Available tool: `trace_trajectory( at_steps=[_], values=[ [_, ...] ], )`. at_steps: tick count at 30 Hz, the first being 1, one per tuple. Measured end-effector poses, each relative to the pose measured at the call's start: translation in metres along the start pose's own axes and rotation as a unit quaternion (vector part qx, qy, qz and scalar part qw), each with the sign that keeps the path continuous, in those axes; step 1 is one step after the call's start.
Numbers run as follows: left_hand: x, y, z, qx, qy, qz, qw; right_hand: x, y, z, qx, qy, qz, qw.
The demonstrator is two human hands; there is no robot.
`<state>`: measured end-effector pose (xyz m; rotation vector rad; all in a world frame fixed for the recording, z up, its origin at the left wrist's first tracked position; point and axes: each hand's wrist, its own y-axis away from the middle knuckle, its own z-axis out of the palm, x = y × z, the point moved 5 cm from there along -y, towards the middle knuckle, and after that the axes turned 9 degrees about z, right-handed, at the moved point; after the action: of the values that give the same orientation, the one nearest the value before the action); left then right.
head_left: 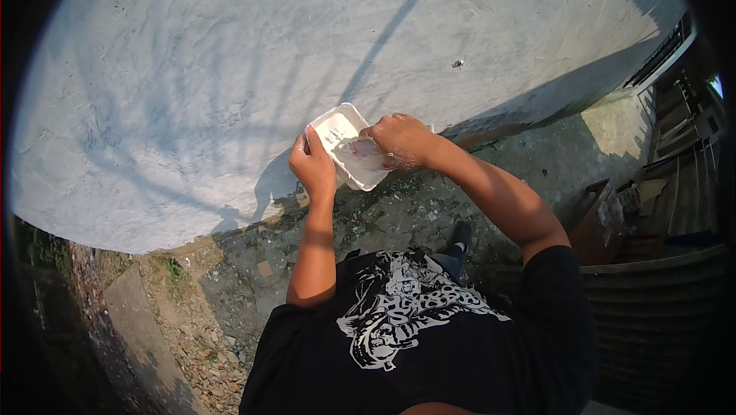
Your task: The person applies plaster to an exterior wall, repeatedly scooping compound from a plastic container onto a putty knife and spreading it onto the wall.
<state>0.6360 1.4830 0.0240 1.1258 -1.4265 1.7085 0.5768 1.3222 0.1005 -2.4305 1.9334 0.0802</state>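
Note:
My left hand (313, 166) grips the left side of a small white rectangular tub (343, 113), thumb over its rim. The tub is tilted, and whitish paste (354, 156) coats its inside. Over the tub's right side is my right hand (400, 140), its fingers curled and smeared with white. A pale, partly pinkish patch shows in the paste beside those fingers; whatever they hold is mostly hidden, and I cannot make out its kind.
A plastered grey-white wall (230, 54) with shadows rises ahead. Below runs a stained concrete strip (383, 219), where my shoe (461, 234) shows. Stones and soil (203, 338) lie at lower left. Wooden boards (602, 219) and corrugated sheeting (652, 315) are on the right.

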Motion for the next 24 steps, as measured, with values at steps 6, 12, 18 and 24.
trace_trajectory(
  at_steps=[6, 12, 18, 24],
  values=[
    [-0.011, 0.019, 0.010, -0.032, -0.009, -0.017, 0.999, 0.026, -0.003, 0.043, -0.119, -0.103, 0.038, 0.987],
    [-0.024, 0.028, 0.019, -0.066, -0.009, -0.052, 0.996, 0.046, 0.007, 0.052, -0.164, -0.319, -0.002, 0.933],
    [-0.043, 0.038, 0.046, -0.113, 0.031, -0.105, 0.988, 0.106, 0.050, 0.075, -0.082, -0.700, 0.143, 0.694],
    [-0.060, 0.074, 0.108, -0.190, 0.073, -0.135, 0.970, 0.161, 0.120, 0.136, 0.044, -0.830, 0.243, 0.500]
  ],
)
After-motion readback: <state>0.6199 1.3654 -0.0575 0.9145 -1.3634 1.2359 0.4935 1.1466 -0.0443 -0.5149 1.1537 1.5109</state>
